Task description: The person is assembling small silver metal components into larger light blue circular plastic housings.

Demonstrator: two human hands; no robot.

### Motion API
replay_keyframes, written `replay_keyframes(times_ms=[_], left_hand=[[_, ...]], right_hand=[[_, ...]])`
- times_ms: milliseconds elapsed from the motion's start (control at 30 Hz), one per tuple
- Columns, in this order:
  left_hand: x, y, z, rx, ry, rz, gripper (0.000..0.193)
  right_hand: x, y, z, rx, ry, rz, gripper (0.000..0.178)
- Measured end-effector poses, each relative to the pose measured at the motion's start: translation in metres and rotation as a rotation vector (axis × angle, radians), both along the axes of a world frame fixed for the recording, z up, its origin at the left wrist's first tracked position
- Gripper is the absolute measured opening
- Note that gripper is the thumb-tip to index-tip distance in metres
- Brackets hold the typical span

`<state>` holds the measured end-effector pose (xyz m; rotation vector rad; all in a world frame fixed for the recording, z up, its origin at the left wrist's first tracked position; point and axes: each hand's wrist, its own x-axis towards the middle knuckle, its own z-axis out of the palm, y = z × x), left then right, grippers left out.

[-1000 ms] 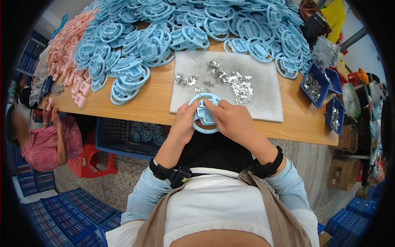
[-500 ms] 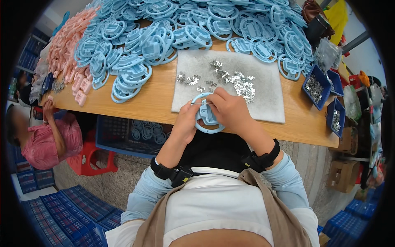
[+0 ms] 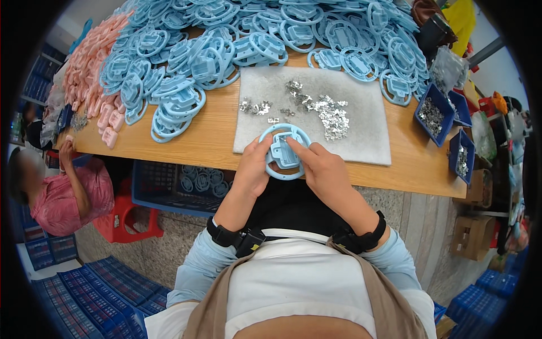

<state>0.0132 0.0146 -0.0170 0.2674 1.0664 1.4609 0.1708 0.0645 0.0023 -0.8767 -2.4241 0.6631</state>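
My left hand is closed on the left side of a light-blue plastic toy steering wheel, with its recessed middle facing up. From the right, my right hand grips the wheel's rim, its index fingertip pressed into the upper part of the recess. Whether a small metal piece lies under that fingertip is hidden. The wheel is held just over the near edge of a white padded mat. Small shiny metal clips lie in loose clusters on the mat, and a single clip sits just beyond the wheel.
Heaped blue wheels cover the table's far side, with pink plastic parts at left. Blue bins of metal pieces stand at the right edge. Below the table is a blue crate holding wheels. Another person sits at left.
My right hand has gone from a raised pinch above the wheel to pressing its index finger into the recess. The wheel now lies flatter, facing up. My left hand keeps its hold.
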Motion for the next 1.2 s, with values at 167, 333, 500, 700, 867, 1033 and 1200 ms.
replay_keyframes(times_ms=[167,333,500,700,867,1033,1200], left_hand=[[-0.001,-0.001,-0.002,0.001,0.007,-0.018,0.029],[0.000,-0.002,0.001,0.000,0.021,-0.017,0.029],[0.001,-0.002,0.001,0.011,0.006,-0.003,0.027],[0.001,-0.003,-0.001,0.014,0.013,-0.012,0.027],[-0.002,0.000,-0.003,-0.002,0.011,-0.024,0.026],[0.001,0.000,0.003,-0.011,0.003,-0.004,0.025],[0.005,-0.002,0.008,-0.029,0.053,0.014,0.024]], right_hand=[[-0.002,0.001,-0.004,0.061,-0.030,0.006,0.049],[-0.002,-0.001,-0.007,0.107,-0.031,-0.022,0.048],[-0.002,0.001,-0.004,0.253,-0.088,-0.016,0.052],[-0.001,0.000,-0.002,0.351,-0.109,-0.026,0.053],[-0.003,0.001,-0.010,0.389,-0.024,-0.053,0.053],[-0.005,0.000,-0.007,0.401,-0.054,-0.048,0.054],[-0.006,-0.004,-0.001,0.471,-0.260,0.027,0.042]])
